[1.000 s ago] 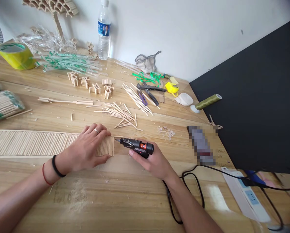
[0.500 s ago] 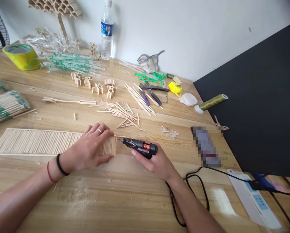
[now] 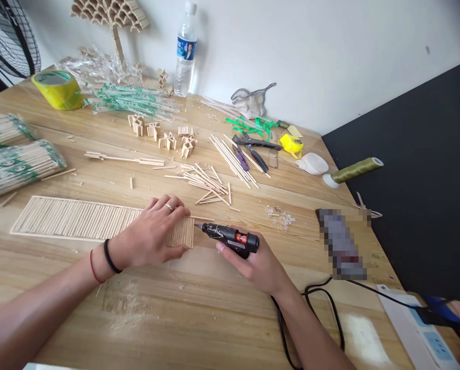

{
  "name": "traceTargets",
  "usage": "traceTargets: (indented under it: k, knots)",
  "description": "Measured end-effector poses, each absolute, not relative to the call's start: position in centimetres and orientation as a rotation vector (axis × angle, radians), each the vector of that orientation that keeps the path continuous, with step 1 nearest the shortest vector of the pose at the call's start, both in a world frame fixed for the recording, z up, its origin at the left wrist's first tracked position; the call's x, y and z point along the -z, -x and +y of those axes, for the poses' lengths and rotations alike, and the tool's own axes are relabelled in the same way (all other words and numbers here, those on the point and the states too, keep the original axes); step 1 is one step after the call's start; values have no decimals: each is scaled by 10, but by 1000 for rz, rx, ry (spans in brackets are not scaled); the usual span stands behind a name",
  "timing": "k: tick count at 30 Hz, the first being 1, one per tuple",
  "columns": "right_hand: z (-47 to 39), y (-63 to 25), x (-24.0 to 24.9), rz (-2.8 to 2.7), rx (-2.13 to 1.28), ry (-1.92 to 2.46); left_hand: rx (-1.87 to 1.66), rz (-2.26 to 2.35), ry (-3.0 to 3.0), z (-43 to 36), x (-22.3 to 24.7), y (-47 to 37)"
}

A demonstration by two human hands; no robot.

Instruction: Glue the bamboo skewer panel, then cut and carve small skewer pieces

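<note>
A long flat panel of thin wooden sticks [image 3: 79,218], laid side by side between long edge strips, lies on the table. My left hand [image 3: 156,231] rests over its right part, fingers at the far edge and thumb at the near edge, gripping it across its width. In my right hand [image 3: 262,264] is a black hot glue gun [image 3: 230,239], its nozzle close to the panel's right end; I cannot tell whether it touches. At the far right corner, a thin stick [image 3: 204,218] juts out past the panel. The left hand hides part of the panel.
Beyond the hands lie loose cut sticks [image 3: 204,182], longer sticks [image 3: 233,159], pliers [image 3: 253,151] and small stick assemblies [image 3: 168,140]. Bagged sticks [image 3: 17,167] lie left. A black cord [image 3: 339,313] loops by my right forearm, near a phone-like pixelated object [image 3: 341,246] and power strip [image 3: 418,324].
The whole view has shifted, so most things appear farther right. Both hands keep their holds, and more of the stick past the panel's corner shows beside the nozzle.
</note>
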State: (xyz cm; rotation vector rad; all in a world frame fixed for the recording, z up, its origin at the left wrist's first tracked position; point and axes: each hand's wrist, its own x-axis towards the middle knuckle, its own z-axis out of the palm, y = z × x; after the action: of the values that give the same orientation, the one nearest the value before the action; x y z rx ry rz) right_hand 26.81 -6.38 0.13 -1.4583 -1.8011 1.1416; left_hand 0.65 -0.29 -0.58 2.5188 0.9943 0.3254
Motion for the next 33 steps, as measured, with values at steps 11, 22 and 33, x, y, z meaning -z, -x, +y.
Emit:
traceTargets:
  k: [11, 22, 33]
  knots:
    - [-64, -266, -2, -1835, -1131, 1466, -319, 999, -2509, -3, 5, -7]
    - [-64, -267, -3, -1844, -1158, 1461, -357, 1006, -2495, -4, 5, -8]
    - [-65, -260, 0, -1804, -1051, 1514, -326, 1004, -2486, -3, 3, -8]
